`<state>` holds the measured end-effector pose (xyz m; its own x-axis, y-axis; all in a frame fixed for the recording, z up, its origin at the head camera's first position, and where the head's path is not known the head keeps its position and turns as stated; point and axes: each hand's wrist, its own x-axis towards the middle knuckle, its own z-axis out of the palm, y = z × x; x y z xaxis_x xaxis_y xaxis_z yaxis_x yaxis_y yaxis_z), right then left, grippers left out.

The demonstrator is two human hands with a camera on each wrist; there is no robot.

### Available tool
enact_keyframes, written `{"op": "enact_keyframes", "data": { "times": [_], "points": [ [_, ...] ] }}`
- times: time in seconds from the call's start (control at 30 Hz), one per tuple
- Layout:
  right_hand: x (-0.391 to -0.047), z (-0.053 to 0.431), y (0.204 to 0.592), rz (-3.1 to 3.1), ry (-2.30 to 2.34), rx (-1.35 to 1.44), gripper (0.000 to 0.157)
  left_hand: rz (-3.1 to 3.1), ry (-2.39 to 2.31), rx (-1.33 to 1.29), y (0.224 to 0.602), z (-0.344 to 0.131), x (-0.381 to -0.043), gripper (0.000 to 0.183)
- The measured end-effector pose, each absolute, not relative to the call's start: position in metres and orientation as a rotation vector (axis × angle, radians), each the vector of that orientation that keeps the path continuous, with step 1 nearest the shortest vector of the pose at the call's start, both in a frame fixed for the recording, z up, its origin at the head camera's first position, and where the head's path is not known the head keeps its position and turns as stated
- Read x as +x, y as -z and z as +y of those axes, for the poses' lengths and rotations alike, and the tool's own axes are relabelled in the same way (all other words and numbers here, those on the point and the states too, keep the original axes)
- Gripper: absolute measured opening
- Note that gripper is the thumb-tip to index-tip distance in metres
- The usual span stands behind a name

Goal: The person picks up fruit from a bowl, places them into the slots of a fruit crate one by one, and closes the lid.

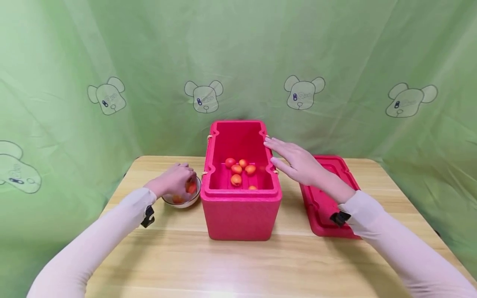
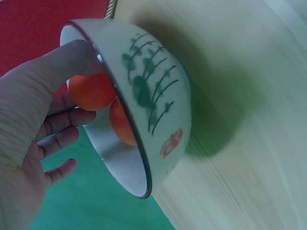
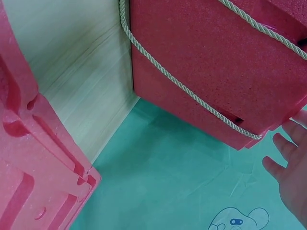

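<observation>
My left hand (image 1: pixel 177 181) reaches into a white bowl (image 2: pixel 158 91) with a dark rim and a green leaf pattern. Its thumb and fingers pinch a small orange-red fruit (image 2: pixel 92 91). Another such fruit (image 2: pixel 122 123) lies in the bowl below it. To the right stands a red foam box (image 1: pixel 241 219), its top uncovered, with several orange-red fruits (image 1: pixel 236 169) on its floor. My right hand (image 1: pixel 298 162) is at the box's right rim, fingers straight, fingertips right at the edge. In the right wrist view, only part of that hand (image 3: pixel 295 167) shows beside the box.
A red lid (image 1: pixel 324 203) lies on the wooden table (image 1: pixel 167 256), right of the box, under my right forearm. Twisted cord (image 3: pixel 177 81) hangs along the box's side. Green curtain (image 1: pixel 246 41) with printed bear heads surrounds the table's back and sides.
</observation>
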<state>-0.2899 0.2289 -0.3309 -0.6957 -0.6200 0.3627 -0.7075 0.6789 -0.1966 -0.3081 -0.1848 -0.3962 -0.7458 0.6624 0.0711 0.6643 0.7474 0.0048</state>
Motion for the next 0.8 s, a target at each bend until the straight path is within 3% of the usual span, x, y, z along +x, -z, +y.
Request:
{"op": "enact_keyframes", "data": {
  "times": [0.8],
  "points": [
    [-0.289, 0.231, 0.325, -2.663, -0.44, 1.078, 0.062, -2.819, 0.126, -1.008, 0.371, -0.192, -0.307, 0.041]
  ]
}}
